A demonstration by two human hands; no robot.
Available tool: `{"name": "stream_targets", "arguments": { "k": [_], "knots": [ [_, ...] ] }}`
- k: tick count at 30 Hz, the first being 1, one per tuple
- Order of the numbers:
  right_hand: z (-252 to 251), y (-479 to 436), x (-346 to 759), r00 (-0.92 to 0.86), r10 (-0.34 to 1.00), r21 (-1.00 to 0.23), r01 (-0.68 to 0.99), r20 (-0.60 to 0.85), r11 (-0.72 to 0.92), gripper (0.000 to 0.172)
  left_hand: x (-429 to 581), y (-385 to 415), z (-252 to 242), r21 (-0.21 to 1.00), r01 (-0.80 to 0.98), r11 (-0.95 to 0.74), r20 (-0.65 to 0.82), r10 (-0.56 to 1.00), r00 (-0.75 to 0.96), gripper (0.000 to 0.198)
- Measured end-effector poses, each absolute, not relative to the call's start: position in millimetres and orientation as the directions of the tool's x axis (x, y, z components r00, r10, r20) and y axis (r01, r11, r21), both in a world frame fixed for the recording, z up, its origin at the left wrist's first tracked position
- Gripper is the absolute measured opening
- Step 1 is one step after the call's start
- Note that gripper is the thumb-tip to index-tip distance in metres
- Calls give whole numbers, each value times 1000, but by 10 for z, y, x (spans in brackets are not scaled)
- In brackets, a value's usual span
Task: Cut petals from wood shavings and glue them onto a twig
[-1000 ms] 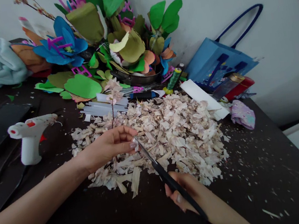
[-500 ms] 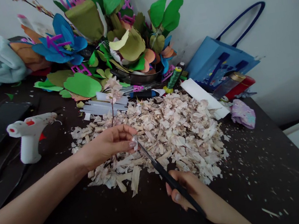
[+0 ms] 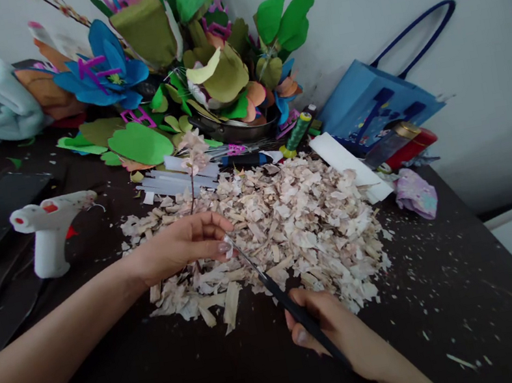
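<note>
"How far along are they, from where you're standing?"

"Midway through this one bit, I'd judge. The scrap (image 3: pixel 229 246) is between the left hand's (image 3: pixel 186 243) fingertips, above the heap (image 3: pixel 301 223), and not let go yet. The heap spreads wide over the table (image 3: pixel 194 374), so plenty of pieces look done. How many are left, I can't tell."

"And the blossom (image 3: pixel 195 150)?"

"On its stem (image 3: pixel 193 196), upright beyond the left hand. The stem passes behind the fingers (from here I can't say whether they hold it too)."

"What about the grips?"

"The left thumb and fingers are pressed together, pinching the scrap at its edge. The right hand (image 3: pixel 333 323) is wrapped around the black handles of the scissors (image 3: pixel 282 296), which point up toward the left hand."

"Are the blades spread?"

"Hardly, if at all; they look like one thin line, edge-on to me. The tips come right to the scrap, but whether they touch it is too small to tell."

"The glue gun (image 3: pixel 45 232)?"

"Off to the left, standing on its grip, well apart from both hands."
</note>
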State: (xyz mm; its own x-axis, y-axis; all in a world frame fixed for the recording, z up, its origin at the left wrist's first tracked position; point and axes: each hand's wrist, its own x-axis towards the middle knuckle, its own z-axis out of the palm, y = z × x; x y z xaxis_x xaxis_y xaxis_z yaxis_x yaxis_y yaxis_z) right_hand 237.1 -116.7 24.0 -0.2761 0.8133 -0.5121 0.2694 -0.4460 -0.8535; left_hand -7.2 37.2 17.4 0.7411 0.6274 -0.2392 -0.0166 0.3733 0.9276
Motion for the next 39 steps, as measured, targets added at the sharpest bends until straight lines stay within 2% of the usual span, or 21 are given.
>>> {"name": "stream_targets", "arguments": {
  "k": [9, 15, 19, 24, 30, 39],
  "knots": [
    [163, -1177, 2405, -267, 822, -858, 267, -503, -439, 28, -90, 380, 212, 944, 35, 329, -244, 622, 744, 22],
    [156, -1161, 2444, -243, 851, -863, 337, -465, -376, 29, -106, 401, 205, 945, 24, 327, -234, 619, 749, 23],
    [134, -1141, 2465, -229, 890, -902, 282, -395, -328, 29, -104, 382, 191, 936, 38, 350, -249, 582, 774, 25],
    [128, -1116, 2425, -171, 916, -929, 136, -363, -343, 38, -71, 281, 176, 937, 73, 342, -250, 511, 822, 27],
    [172, -1107, 2368, -95, 945, -934, 211, -313, -288, 38, 28, 118, 158, 939, 49, 341, -210, 453, 867, 26],
    [131, -1157, 2370, -150, 971, -964, 221, -185, -150, 35, 78, 45, 188, 947, 68, 314, -222, 488, 844, 24]
  ]
}}
